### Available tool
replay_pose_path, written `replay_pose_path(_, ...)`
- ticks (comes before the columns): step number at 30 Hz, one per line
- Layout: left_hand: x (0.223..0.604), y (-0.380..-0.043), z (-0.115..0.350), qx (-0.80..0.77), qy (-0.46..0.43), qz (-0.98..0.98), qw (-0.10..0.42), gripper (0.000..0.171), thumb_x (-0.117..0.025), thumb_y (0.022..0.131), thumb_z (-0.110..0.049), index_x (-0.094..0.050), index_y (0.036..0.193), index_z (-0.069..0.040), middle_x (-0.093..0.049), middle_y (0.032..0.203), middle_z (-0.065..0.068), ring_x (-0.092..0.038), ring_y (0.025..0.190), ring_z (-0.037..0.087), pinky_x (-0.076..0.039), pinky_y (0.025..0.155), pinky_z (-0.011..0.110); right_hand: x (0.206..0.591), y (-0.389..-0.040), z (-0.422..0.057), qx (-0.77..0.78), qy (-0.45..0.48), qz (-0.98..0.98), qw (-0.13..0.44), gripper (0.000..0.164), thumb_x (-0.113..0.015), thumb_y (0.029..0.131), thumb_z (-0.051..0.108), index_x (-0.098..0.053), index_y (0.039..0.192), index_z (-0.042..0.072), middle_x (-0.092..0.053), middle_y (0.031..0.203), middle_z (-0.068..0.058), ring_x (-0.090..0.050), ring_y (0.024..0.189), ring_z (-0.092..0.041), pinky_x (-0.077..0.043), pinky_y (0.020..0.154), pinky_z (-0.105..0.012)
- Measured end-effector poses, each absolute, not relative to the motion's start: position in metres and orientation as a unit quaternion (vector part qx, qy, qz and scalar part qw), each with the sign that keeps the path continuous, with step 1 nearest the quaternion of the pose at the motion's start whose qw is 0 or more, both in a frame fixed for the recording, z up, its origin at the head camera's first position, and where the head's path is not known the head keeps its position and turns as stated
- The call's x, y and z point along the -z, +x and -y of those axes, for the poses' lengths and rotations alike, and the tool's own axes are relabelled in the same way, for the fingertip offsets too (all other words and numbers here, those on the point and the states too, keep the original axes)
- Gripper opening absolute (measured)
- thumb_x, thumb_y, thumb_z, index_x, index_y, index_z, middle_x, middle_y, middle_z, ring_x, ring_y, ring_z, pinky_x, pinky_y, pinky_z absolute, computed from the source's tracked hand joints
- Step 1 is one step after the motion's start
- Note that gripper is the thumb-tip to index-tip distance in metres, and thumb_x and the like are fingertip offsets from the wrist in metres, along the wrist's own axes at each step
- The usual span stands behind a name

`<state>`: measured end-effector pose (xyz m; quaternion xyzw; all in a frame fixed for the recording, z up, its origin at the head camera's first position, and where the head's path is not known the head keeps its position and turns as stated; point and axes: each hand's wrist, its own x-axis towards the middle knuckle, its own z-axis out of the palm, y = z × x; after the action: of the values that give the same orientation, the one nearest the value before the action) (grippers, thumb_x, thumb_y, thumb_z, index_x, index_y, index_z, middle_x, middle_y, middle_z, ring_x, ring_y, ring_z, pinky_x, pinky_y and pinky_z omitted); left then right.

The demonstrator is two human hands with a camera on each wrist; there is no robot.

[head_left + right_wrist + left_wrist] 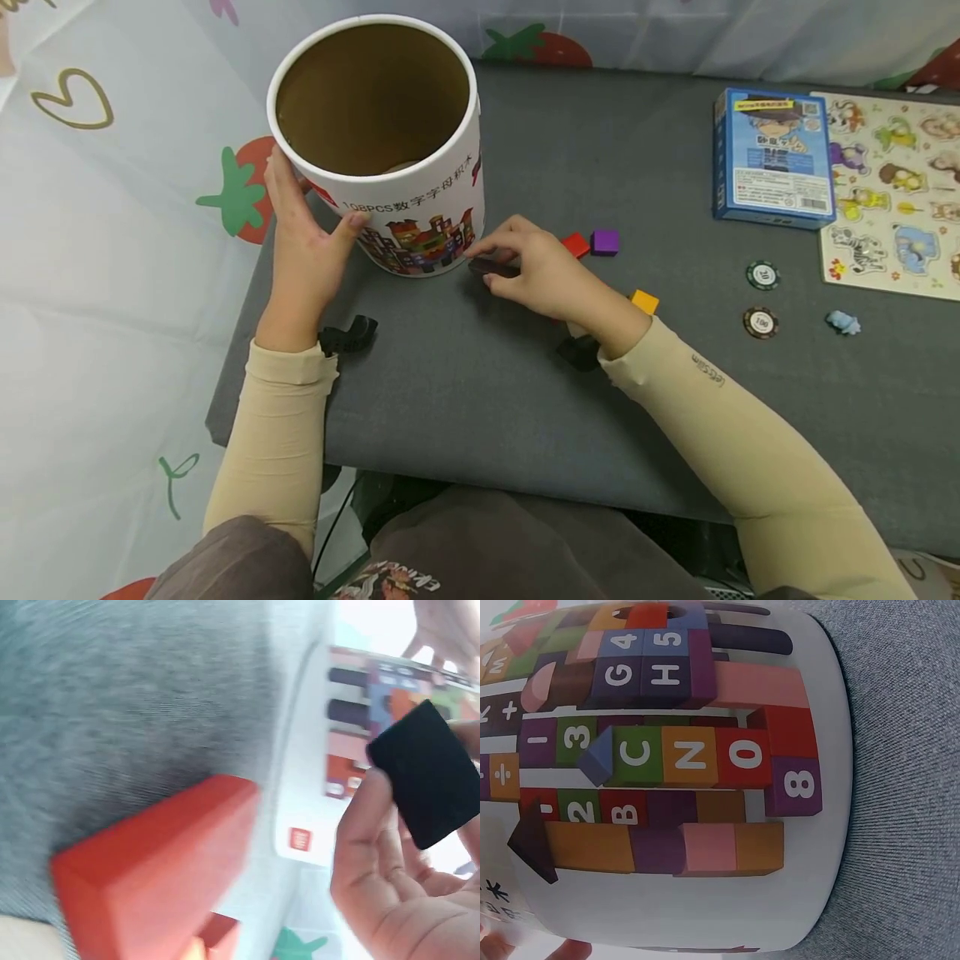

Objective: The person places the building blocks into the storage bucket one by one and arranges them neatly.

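Note:
A large white bucket (450,179) printed with letter and number blocks stands on the grey table, its mouth uncovered. My left hand (303,242) grips its near left side, thumb on the front and fingers round the side. In the left wrist view the bucket's printed wall (667,911) fills most of the picture. Just right of the bucket's base, my right hand (536,262) pinches a small black rectangular block (431,776) between thumb and fingers. Past that hand lie a red block (575,245) and a purple block (604,242). An orange block (644,302) shows beside the right wrist.
To the right are a blue box (776,158), a wooden animal puzzle board (930,275), two round chips (763,275) and a small blue figure (843,322). The table's left edge runs close to the bucket. A patterned curtain (112,250) hangs behind and at left.

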<state>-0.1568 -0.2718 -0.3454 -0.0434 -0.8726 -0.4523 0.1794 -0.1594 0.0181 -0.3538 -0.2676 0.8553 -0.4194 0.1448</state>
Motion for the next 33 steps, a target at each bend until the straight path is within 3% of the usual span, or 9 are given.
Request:
replay_pose_path(8, 0.343, -0.157, 0.271, 0.453, -0.05, 0.869, 0.19, 0.109, -0.058, 0.068, -0.079, -0.006, 0.152, -0.035, -0.013, 0.149, -0.015, -0.031, 0.13, 0.01, -0.027, 0.107, 0.039, 0.322, -0.153, -0.024, 0.5, -0.271, -0.809, 0.151, 0.024, -0.069, 0.089, 0.018, -0.067, 0.112, 0.025, -0.049, 0.107, 0.005, -0.053, 0.099, -0.008, -0.044, 0.083, -0.032)
replay_pose_path(12, 0.342, -0.157, 0.272, 0.457, -0.061, 0.865, 0.197, 0.107, -0.059, 0.07, -0.078, -0.007, 0.152, -0.034, -0.014, 0.149, -0.015, -0.03, 0.129, 0.01, -0.03, 0.106, 0.042, 0.291, -0.142, -0.021, 0.558, -0.275, -0.765, 0.167, 0.033, -0.067, 0.09, 0.012, -0.062, 0.122, 0.014, -0.055, 0.116, -0.001, -0.055, 0.105, -0.011, -0.046, 0.085, -0.032)
replay_pose_path(16, 0.343, -0.156, 0.272, 0.458, -0.063, 0.864, 0.201, 0.106, -0.058, 0.071, -0.077, -0.007, 0.152, -0.034, -0.014, 0.149, -0.015, -0.029, 0.129, 0.01, -0.03, 0.105, 0.042, 0.26, -0.133, -0.017, 0.617, -0.278, -0.718, 0.163, 0.034, -0.067, 0.088, 0.002, -0.06, 0.121, -0.002, -0.061, 0.119, -0.012, -0.059, 0.107, -0.018, -0.048, 0.087, -0.033)
replay_pose_path(27, 0.344, -0.156, 0.271, 0.451, -0.056, 0.869, 0.196, 0.103, -0.058, 0.072, -0.076, -0.007, 0.152, -0.036, -0.013, 0.149, -0.016, -0.029, 0.129, 0.009, -0.031, 0.105, 0.043, 0.23, -0.126, -0.011, 0.602, -0.341, -0.72, 0.052, 0.038, -0.068, 0.084, -0.003, -0.061, 0.122, -0.002, -0.054, 0.105, -0.009, -0.052, 0.1, -0.015, -0.048, 0.088, -0.033)
replay_pose_path(33, 0.344, -0.156, 0.271, 0.452, -0.058, 0.868, 0.196, 0.105, -0.058, 0.071, -0.077, -0.007, 0.152, -0.035, -0.014, 0.149, -0.015, -0.032, 0.128, 0.011, -0.03, 0.105, 0.044, 0.22, -0.128, -0.003, 0.616, -0.326, -0.716, 0.032, 0.035, -0.069, 0.084, -0.003, -0.06, 0.118, -0.005, -0.055, 0.108, -0.009, -0.054, 0.098, -0.016, -0.049, 0.087, -0.032)
